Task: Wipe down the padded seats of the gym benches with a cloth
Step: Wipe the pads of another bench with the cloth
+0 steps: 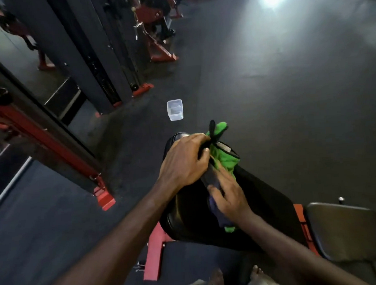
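Cloth [225, 160] sits between both hands, bunched up over the black padded bench seat [186, 214], roughly mid-frame in the head view.

Left hand [183, 162]: fingers curled, gripping the upper part of the cloth; a dark strip of it sticks up just past the knuckles. Cloth lies on the thumb side of this hand, touching it.

Right hand [229, 196]: fingers curled over the lower part of the cloth, pinching a dark purple-grey fold against the palm. Cloth runs from above the fingertips down under the hand, and a small green tip shows below the wrist.

Cloth look: bright green main body, crumpled, with dark edging and a grey/purple section near the right hand. One green corner pokes up at the top, beside the dark strip. Can't tell whether the cloth touches the seat or is held just above it.

Seat: glossy black padding, rounded far end, on a red frame [154, 253]. Second dark pad [348, 232] at lower right, just beside it.

Clear plastic tub [175, 110] stands on the dark floor [289, 93] beyond the bench, well apart from the hands. Bare feet visible at bottom edge.
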Available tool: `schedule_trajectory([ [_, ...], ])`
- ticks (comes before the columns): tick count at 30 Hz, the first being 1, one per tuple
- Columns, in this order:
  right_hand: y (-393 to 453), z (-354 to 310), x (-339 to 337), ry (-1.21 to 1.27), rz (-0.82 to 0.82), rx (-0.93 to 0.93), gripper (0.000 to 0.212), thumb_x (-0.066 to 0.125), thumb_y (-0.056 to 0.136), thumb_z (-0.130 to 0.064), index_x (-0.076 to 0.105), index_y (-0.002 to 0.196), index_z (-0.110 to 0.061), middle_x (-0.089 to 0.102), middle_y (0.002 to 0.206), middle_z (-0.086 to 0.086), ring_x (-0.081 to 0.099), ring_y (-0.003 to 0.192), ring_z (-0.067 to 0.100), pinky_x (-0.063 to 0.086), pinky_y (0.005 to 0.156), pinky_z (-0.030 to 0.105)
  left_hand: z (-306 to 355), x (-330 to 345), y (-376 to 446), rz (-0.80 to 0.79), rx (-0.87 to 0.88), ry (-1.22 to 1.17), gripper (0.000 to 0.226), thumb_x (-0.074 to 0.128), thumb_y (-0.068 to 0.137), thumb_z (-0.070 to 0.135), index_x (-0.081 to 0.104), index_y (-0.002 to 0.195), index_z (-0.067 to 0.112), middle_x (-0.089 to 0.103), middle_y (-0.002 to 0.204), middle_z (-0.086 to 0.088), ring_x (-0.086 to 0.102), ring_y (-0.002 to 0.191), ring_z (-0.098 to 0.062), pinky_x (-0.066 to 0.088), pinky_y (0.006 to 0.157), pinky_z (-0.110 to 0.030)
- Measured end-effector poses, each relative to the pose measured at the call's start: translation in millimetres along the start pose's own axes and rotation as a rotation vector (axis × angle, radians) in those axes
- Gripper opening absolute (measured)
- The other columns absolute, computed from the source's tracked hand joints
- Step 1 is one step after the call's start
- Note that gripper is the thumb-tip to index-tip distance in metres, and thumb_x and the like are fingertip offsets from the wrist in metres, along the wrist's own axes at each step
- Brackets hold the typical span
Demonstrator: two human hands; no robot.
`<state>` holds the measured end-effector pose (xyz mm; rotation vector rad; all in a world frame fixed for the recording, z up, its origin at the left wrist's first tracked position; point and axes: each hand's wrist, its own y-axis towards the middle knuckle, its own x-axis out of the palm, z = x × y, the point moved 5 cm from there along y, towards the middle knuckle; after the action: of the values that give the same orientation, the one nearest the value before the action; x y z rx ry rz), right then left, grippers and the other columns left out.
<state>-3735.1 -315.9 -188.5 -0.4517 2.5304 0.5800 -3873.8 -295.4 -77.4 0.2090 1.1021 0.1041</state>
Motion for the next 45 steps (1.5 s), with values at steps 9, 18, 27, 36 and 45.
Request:
schedule_trajectory([
  [9, -17, -40, 5, 0.107, 0.064, 0.041, 0.061, 0.051, 0.096, -0.032, 0.039, 0.155, -0.023, 0.043, 0.161, 0.005, 0.033, 0.153, 0.016, 0.022, 0.126, 0.032, -14, -10, 1, 0.112, -0.105, -0.349, 0.034, 0.062, 0.086, 0.021, 0.074, 0.117, 0.026, 0.073, 0.118, 0.015, 0.065, 0.115, -0.003, 0.049, 0.103, -0.028],
  [18, 52, -31, 12, 0.107, 0.007, 0.204, 0.071, 0.04, 0.091, -0.058, 0.053, 0.148, -0.018, 0.044, 0.156, -0.007, 0.035, 0.152, 0.016, 0.028, 0.124, 0.037, -90, -9, -34, 0.359, -0.697, -0.973, 0.032, 0.05, 0.097, -0.007, 0.075, 0.108, 0.011, 0.075, 0.102, 0.0, 0.067, 0.092, -0.011, 0.051, 0.077, -0.012],
  [27, 79, -28, 16, 0.084, -0.032, 0.223, 0.067, 0.045, 0.095, -0.049, 0.048, 0.152, -0.014, 0.044, 0.16, 0.007, 0.035, 0.151, 0.023, 0.028, 0.124, 0.042, -60, 1, -100, 0.202, -0.494, -0.733, 0.056, 0.057, 0.099, 0.028, 0.041, 0.153, 0.027, 0.04, 0.159, 0.014, 0.037, 0.142, 0.006, 0.026, 0.118, -0.014],
  [36, 119, -48, 14, -0.032, -0.094, -0.117, 0.054, 0.048, 0.093, -0.038, 0.061, 0.142, -0.02, 0.055, 0.15, -0.003, 0.048, 0.142, 0.023, 0.039, 0.118, 0.051, -25, -6, -123, 0.175, -0.361, -0.245, 0.086, 0.044, 0.093, 0.046, 0.004, 0.164, 0.021, -0.002, 0.168, 0.014, 0.002, 0.156, 0.0, 0.001, 0.123, -0.013],
  [45, 123, -68, 18, -0.144, -0.244, -0.48, 0.042, 0.053, 0.09, -0.026, 0.07, 0.127, -0.014, 0.058, 0.142, -0.004, 0.052, 0.138, 0.028, 0.032, 0.118, 0.035, -12, -4, -130, 0.214, -0.3, -0.196, 0.087, 0.047, 0.086, 0.038, 0.015, 0.164, 0.015, 0.012, 0.172, 0.0, 0.011, 0.157, -0.008, 0.016, 0.126, -0.026],
])
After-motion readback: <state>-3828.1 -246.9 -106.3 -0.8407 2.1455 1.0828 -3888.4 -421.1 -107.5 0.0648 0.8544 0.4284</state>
